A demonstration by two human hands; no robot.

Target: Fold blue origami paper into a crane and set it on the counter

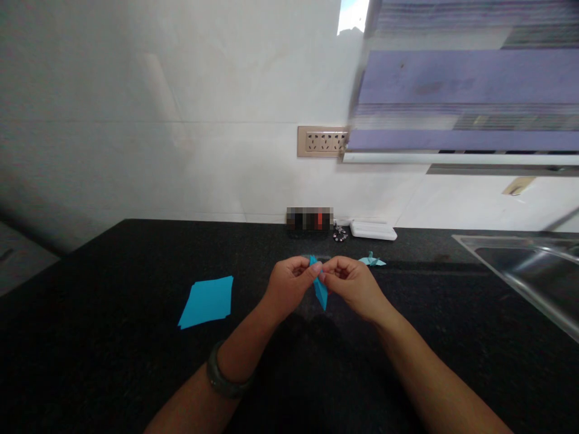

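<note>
A narrow, pointed piece of folded blue paper point(321, 294) is held above the dark countertop, its lower tip angled toward me. My left hand point(292, 281) pinches its upper part between thumb and fingers. From the other side my right hand point(350, 282) grips the same paper, thumb and fingertips pressed on its edge. Both hands are closed, and the fingers cover the middle of the folds. Left of my hands lies a stack of flat blue paper sheets point(208, 302). Just beyond my right hand sits a small pale-blue folded paper figure point(373, 261).
Against the tiled wall stand a blurred-out dark object point(310, 218), a beaded loop point(340, 234) and a white oblong item point(373, 229). A steel sink point(534, 265) is set into the counter at the right. Wall sockets point(323, 141) and a purple striped blind point(452, 84) are above.
</note>
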